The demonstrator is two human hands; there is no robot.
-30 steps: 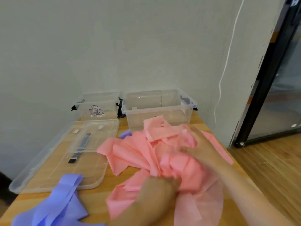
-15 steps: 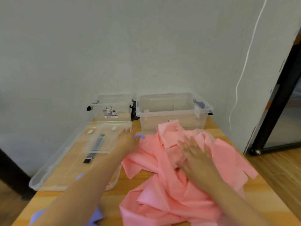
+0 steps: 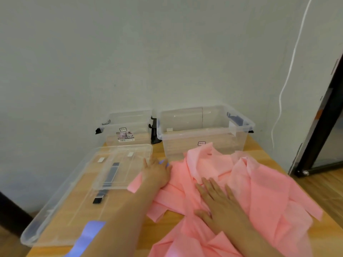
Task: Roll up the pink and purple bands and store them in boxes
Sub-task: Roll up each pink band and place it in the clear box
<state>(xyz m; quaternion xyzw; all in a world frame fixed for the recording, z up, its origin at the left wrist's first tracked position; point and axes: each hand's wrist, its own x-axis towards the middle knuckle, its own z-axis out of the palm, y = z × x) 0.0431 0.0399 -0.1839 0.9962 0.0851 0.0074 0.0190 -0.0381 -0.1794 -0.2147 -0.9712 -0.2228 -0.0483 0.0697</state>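
Pink band (image 3: 246, 184) heaped on table | both boxes (image 3: 204, 130) hold nothing | right fingers (image 3: 213, 188) flat on it | left fingers (image 3: 148, 164): cannot tell

The left hand (image 3: 156, 173) has left the pink band (image 3: 259, 191) heap and reached its far-left edge; the right hand (image 3: 220, 204) now lies flat.

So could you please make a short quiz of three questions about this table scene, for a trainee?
1. True or false: the right hand lies flat on the pink band.
2. Which purple band piece is the left hand touching? A) the small one by its fingertips B) the strip at the table's near edge
3. Fill in: the clear box behind the pink band holds ____ bands.

Key: 1 true; 2 A; 3 no
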